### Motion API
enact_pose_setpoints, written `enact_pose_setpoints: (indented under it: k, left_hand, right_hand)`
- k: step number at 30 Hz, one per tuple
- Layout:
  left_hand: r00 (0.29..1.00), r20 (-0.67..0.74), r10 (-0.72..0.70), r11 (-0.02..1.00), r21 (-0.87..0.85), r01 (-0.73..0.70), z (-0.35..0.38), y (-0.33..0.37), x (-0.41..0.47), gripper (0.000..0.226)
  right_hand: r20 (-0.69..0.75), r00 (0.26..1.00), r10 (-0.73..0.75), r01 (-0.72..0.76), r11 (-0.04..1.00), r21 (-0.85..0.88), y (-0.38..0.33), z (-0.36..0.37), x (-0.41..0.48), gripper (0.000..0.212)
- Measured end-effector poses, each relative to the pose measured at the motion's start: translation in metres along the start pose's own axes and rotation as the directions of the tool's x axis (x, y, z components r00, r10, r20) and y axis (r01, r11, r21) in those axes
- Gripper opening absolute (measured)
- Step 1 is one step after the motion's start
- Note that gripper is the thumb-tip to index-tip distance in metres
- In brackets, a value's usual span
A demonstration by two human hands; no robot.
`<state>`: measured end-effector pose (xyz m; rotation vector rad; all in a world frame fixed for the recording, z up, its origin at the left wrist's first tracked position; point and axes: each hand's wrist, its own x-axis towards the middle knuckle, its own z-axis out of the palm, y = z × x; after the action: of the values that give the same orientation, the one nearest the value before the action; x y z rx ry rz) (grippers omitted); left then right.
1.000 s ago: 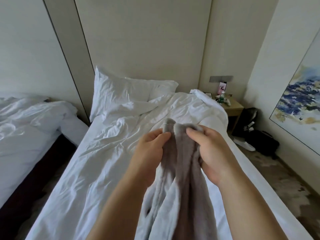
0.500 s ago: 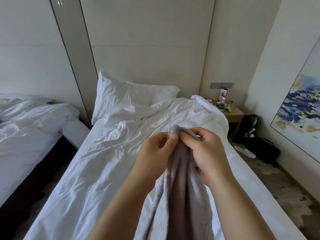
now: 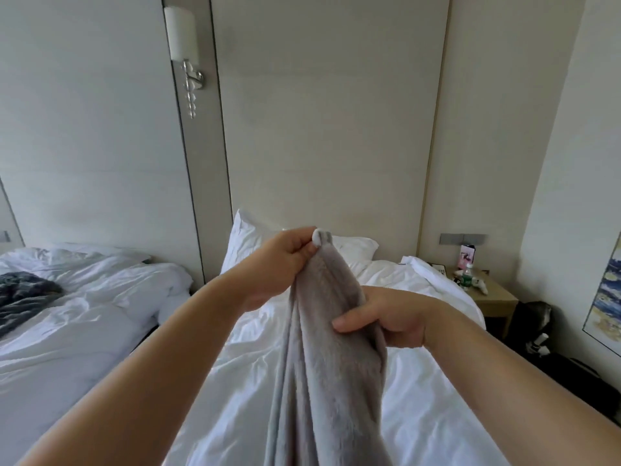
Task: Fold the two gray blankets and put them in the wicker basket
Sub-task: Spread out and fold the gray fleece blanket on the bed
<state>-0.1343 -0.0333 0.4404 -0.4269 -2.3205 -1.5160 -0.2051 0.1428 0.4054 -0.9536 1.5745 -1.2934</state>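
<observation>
Hanging at centre frame, a gray blanket (image 3: 322, 364), bunched into a long vertical gather and running off the bottom edge. Pinched at its top corner by the left hand (image 3: 279, 260), raised just above centre. Gripped lower down along its right edge by the right hand (image 3: 386, 317), thumb in front, fingers curled behind the cloth.

Directly behind and below, a white bed (image 3: 420, 381) with rumpled sheets, open surface on either side of the hanging cloth; a pillow (image 3: 248, 243) at its head against the wall panel.

To the left, across a narrow dark gap, a second bed (image 3: 84, 314) with a dark cloth (image 3: 23, 297) at the left edge of the frame.

At right, just beside the bed, a nightstand (image 3: 494, 297) with a green bottle (image 3: 466, 277); a painting (image 3: 605, 290) at the far right edge. At upper left, a wall lamp (image 3: 183, 45).
</observation>
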Motion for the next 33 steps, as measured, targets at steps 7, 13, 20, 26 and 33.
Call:
enact_pose_setpoints:
  k: [7,13,20,26,33]
  left_hand:
    - [0.947,-0.281,-0.156,0.981,-0.152,0.116,-0.01,-0.019,0.006,0.035]
    - [0.809,-0.525,-0.264,0.952,-0.274,0.133,-0.056,-0.006,0.013,0.038]
    - [0.602,-0.787,-0.137,0.986,-0.168,0.004,-0.135,0.07,0.045,0.037]
    - [0.537,-0.841,-0.069,0.976,0.054,0.21,-0.176,0.064,0.02,0.039]
    - [0.489,-0.859,-0.151,0.958,-0.006,0.287,-0.191,0.039,-0.014,0.036]
  right_hand:
    - [0.038,0.977,0.211,-0.204,0.97,-0.134,-0.002,-0.003,0.023,0.032]
    - [0.046,0.891,0.452,-0.433,0.876,-0.213,0.041,-0.014,0.009,0.04]
    - [-0.414,0.837,0.357,-0.513,0.775,-0.368,0.021,-0.036,-0.005,0.021]
    - [-0.768,0.631,-0.111,-0.521,0.672,-0.526,-0.032,-0.08,-0.037,0.009]
    - [-0.829,0.46,-0.318,-0.567,0.612,-0.551,-0.077,-0.1,-0.081,0.012]
